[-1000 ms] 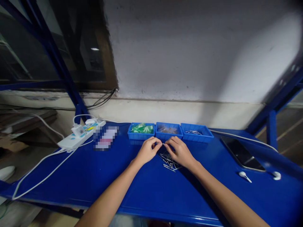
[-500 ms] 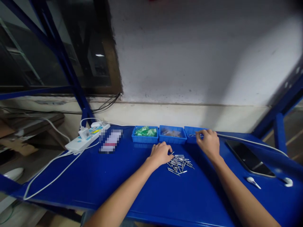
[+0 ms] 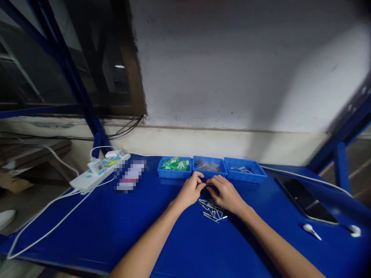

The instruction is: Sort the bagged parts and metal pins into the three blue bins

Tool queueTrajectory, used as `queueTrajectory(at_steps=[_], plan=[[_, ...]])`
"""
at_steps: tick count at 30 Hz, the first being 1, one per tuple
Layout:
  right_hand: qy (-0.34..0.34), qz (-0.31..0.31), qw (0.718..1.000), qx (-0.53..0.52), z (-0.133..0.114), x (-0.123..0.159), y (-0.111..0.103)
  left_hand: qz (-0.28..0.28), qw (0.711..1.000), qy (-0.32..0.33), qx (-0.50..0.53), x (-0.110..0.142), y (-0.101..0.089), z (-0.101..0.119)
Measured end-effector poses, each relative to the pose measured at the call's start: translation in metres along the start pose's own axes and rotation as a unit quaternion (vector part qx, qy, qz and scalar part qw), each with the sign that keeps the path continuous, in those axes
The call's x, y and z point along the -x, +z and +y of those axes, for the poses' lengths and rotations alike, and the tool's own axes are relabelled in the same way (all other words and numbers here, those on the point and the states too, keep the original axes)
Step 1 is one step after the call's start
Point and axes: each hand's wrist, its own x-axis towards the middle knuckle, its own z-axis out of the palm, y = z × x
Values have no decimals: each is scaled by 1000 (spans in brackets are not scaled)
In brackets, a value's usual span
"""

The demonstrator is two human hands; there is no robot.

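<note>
Work looks midway: rods (image 3: 213,211) lie heaped at centre, pins (image 3: 242,169) remain in the rightmost tray (image 3: 247,177); left hand (image 3: 190,190) and right hand (image 3: 226,193) apparently pinch a tiny piece (image 3: 206,186).

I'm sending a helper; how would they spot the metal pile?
On the blue table, find the row of blue bins. In front, beside the right hand, is the pile of thin metal pieces, loose on the tabletop, unlike those in the rightmost bin.

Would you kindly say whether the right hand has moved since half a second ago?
Yes: the right hand has moved left and toward the person, from the rightmost blue bin to beside the left hand.
</note>
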Motion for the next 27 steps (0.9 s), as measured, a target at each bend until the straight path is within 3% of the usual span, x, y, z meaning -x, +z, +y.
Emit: queueTrajectory(at_steps=[6, 14, 18, 21, 24, 27], plan=[[5, 11, 1000, -13, 6, 2, -3, 17, 1000, 11, 22, 3, -3, 5], [16, 44, 999, -20, 1, 2, -5, 49, 995, 43, -69, 6, -7, 12], [11, 54, 998, 0, 3, 0, -11, 2, 998, 36, -54, 6, -9, 14], [39, 117, 992, 40, 18, 0, -22, -64, 995, 22, -76, 8, -17, 12], [111, 210, 964, 117, 46, 6, -32, -168, 978, 7, -123, 11, -27, 10], [198, 249, 927, 197, 76, 16, -36, -214, 964, -12, -157, 13, -33, 9]])
